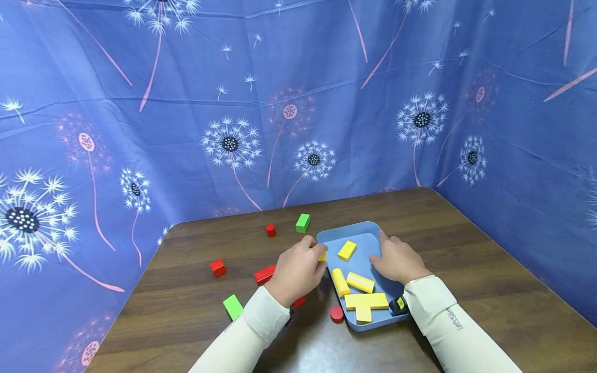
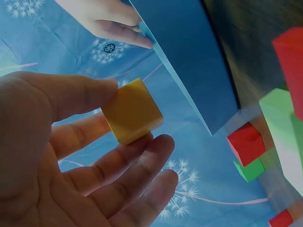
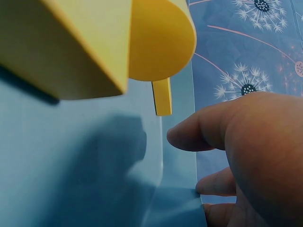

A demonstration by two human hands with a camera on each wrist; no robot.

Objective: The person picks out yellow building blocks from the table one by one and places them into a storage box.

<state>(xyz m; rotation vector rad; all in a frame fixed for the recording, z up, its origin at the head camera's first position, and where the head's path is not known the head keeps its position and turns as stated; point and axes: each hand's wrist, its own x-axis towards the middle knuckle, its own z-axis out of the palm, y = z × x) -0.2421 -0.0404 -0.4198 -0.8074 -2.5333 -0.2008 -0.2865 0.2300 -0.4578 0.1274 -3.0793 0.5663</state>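
My left hand [image 1: 298, 269] pinches a small yellow block [image 2: 132, 111] between thumb and fingers, at the tray's left rim in the head view. The blue tray [image 1: 364, 238] holds a flat yellow block [image 1: 347, 250], two yellow cylinders [image 1: 360, 282], and a long yellow block [image 1: 366, 301] against a shorter yellow block [image 1: 364, 314], forming a T. My right hand [image 1: 401, 260] rests at the tray's right rim, thumb over the inside, other fingers loosely extended at the edge. Between its thumb and fingers, the right wrist view shows no block.
Left of the tray lie a red cube [image 1: 217, 268], a long red block [image 1: 265, 274] partly behind my left hand, and a green block [image 1: 233, 307]. Farther back are a red cylinder [image 1: 271, 230] and another green block [image 1: 303, 223]. A red disc [image 1: 337, 314] sits beside the tray.
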